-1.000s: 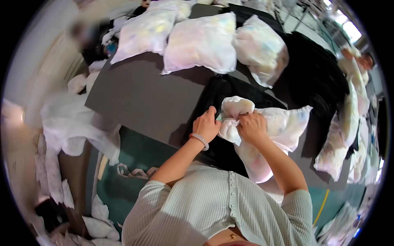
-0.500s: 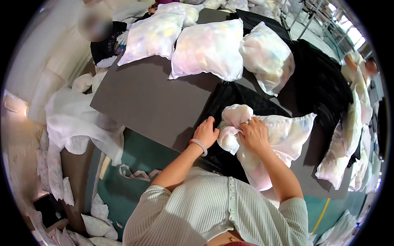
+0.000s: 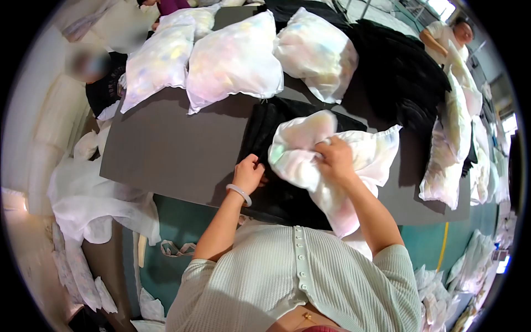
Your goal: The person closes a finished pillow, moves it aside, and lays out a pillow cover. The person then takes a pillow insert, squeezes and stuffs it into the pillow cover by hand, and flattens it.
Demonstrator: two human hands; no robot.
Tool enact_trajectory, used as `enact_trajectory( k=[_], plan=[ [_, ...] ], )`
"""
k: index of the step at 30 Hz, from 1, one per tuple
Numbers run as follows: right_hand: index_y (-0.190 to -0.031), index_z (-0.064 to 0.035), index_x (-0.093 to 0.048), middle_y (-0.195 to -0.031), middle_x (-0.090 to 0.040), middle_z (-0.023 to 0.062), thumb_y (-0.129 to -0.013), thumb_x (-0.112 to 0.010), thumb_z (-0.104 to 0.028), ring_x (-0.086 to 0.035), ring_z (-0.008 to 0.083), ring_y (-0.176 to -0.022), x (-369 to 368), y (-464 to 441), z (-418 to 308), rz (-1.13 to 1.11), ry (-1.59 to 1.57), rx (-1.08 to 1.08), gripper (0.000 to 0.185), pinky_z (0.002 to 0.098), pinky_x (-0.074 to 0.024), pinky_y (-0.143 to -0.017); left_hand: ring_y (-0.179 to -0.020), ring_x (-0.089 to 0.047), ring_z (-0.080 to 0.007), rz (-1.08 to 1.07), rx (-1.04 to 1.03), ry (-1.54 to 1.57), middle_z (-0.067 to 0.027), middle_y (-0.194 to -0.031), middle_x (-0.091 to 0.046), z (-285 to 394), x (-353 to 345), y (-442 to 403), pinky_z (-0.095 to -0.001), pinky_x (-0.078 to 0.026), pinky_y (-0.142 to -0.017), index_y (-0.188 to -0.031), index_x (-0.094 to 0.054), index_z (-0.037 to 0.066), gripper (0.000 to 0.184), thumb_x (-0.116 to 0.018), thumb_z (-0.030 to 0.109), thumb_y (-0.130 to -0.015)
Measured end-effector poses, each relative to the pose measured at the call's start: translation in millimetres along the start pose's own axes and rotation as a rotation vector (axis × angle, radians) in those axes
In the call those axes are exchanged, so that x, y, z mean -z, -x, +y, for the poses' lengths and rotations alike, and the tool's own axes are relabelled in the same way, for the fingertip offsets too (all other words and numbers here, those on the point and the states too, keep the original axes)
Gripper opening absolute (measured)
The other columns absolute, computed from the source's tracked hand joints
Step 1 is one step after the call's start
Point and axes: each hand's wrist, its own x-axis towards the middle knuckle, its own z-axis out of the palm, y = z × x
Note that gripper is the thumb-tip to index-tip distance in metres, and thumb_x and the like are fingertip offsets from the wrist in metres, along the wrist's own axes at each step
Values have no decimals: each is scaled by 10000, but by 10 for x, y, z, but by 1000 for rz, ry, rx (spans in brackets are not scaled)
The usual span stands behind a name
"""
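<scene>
One white pillow [image 3: 293,157], bunched up in the right hand [image 3: 336,159] over a black cloth [image 3: 259,130] on the bench [image 3: 166,144].
The right hand was clenched on the gathered middle of the pillow, seemingly to keep its folds together, while two ends spread out past the grip. The left hand [image 3: 248,174], with one bangle [image 3: 240,192] at its wrist, rested with bent fingers at the cloth's near left edge, perhaps steadying it; whether it pinched the cloth could not be told. Beyond lay four plump pillows [image 3: 235,63], probably set back to leave working room, beside one black fabric heap [image 3: 404,77].
</scene>
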Motion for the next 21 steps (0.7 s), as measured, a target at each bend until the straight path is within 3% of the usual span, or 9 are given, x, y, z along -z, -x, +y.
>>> enact_trajectory(
  k=[3, 5, 6, 9, 10, 12, 13, 15, 21],
  plan=[
    [-893, -66, -691, -777, -551, 156, -638, -687, -100, -562, 346, -736, 189, 188, 218, 137, -76, -244, 257, 435, -452, -653, -851, -661, -181, -137, 55, 456, -74, -941, -616, -215, -42, -78, -338, -577, -705, -1029, -530, 23, 153, -465, 3, -892],
    [-879, -51, -680, -790, -562, 175, -621, -664, -63, -564, 353, -750, 224, 237, 230, 164, -67, -279, 259, 430, -450, -661, -902, -641, -174, -222, 24, 713, -68, -981, -619, -294, -87, -89, -359, -560, -756, -1054, -541, 41, 163, -473, 28, -906],
    [-875, -21, -658, -786, -549, 162, -623, -618, -10, -540, 323, -717, 201, 267, 250, 209, -91, -233, 255, 396, -430, -649, -954, -622, -168, -303, -11, 958, -62, -1022, -622, -299, -104, -77, -381, -543, -808, -1079, -551, 59, 174, -481, 52, -921],
    [-900, 31, -625, -807, -563, 121, -625, -518, 64, -526, 235, -716, 173, 371, 394, 355, -198, -204, 297, 330, -415, -669, -984, -593, -163, -283, 64, 1159, -68, -1119, -585, -270, -253, -48, -368, -506, -844, -1132, -542, 49, 219, -515, 160, -946],
    [-931, 38, -631, -835, -574, 73, -667, -511, 64, -539, 177, -785, 75, 485, 641, 445, -366, -357, 291, 292, -425, -712, -1058, -557, -158, -127, -26, 1096, -68, -1159, -573, -247, -312, -48, -307, -437, -932, -1179, -538, 22, 313, -559, 232, -948],
    [-1018, 25, -652, -928, -652, 52, -769, -564, 25, -601, 132, -817, 166, 610, 973, 674, -616, -378, 263, 257, -477, -744, -1103, -526, -149, 4, -12, 1011, -64, -1171, -573, -260, -267, -128, -283, -393, -972, -1189, -535, 7, 343, -565, 249, -948],
    [-997, 41, -642, -900, -606, 40, -722, -551, 33, -562, 141, -848, 307, 716, 1129, 658, -606, -442, 290, 261, -450, -766, -1147, -496, -140, 130, -4, 920, -60, -1183, -574, -270, -248, -156, -258, -349, -1012, -1198, -532, -8, 374, -571, 266, -947],
    [-1021, 25, -661, -919, -671, 55, -787, -627, -63, -605, 129, -789, 514, 856, 1306, 743, -655, -346, 252, 256, -473, -746, -1103, -467, -109, 169, -18, 869, -41, -1129, -572, -233, -211, -126, -248, -329, -990, -1147, -546, -22, 358, -578, 272, -946],
    [-952, 42, -668, -906, -672, 69, -776, -690, -120, -616, 147, -780, 752, 940, 938, 885, -679, -340, 240, 269, -480, -747, -854, -454, -112, 128, -117, 623, -10, -916, -549, -285, -249, -155, -264, -392, -792, -1029, -559, -15, 307, -573, 282, -950]
  ],
)
